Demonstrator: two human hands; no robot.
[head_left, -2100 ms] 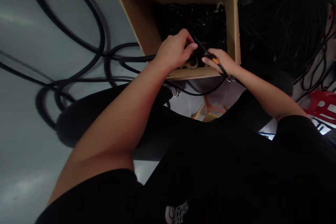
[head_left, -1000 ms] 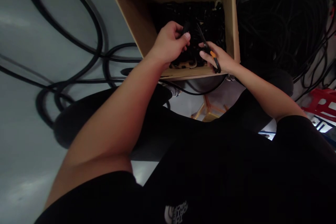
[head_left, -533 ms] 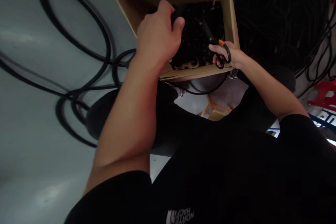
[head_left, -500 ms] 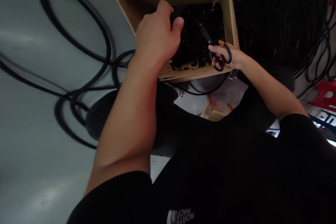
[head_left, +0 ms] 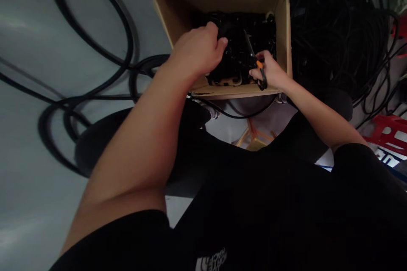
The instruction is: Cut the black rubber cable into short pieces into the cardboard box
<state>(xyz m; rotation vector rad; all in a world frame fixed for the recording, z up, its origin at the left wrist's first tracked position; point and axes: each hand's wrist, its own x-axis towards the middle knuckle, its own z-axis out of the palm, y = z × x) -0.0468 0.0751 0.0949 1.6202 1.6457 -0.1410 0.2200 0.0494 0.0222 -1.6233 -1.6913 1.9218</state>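
Observation:
A cardboard box [head_left: 173,29] with a torn top edge stands before me, with many small black pieces [head_left: 233,65] lying inside it. Over its left part my left hand [head_left: 203,46] is closed, fingers curled around something black and too dark to make out. My right hand [head_left: 267,72], above the box's near right corner, holds a pair of scissors [head_left: 251,48] with black and orange handles. Their blades point away from me, over the black pieces. Whether the blades touch anything is unclear.
Loops of thick black cable [head_left: 127,34] lie on the grey floor at left. A large heap of black cable [head_left: 327,29] sits right of the box. A red plastic stool [head_left: 388,131] is at far right. Wooden legs [head_left: 252,131] show below, between my knees.
The box appears lower and further right in view. My right hand has turned the scissors, so the handles now show more edge-on. My left hand stays closed over the box.

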